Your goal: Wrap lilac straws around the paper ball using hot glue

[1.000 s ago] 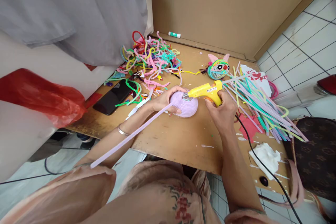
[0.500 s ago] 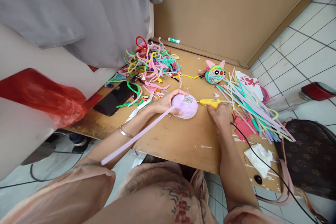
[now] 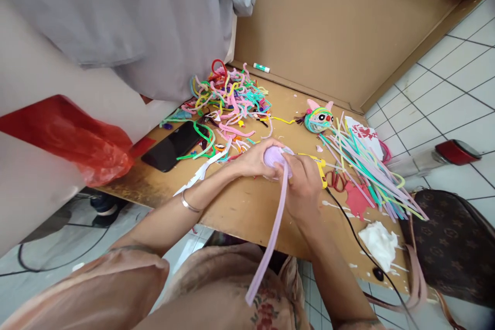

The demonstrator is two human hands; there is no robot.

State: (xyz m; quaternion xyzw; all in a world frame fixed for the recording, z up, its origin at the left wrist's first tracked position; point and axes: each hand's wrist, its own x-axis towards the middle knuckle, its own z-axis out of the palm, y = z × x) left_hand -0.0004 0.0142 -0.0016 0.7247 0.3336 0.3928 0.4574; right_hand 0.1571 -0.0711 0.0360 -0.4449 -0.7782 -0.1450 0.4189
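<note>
Hands (image 3: pixel 279 165) curled around a lilac coiled ball (image 3: pixel 274 157)

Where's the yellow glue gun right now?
Head view, on the table just beyond the right hand: the glue gun is partly hidden by that hand, with the red-handled scissors close by on its right.
</note>
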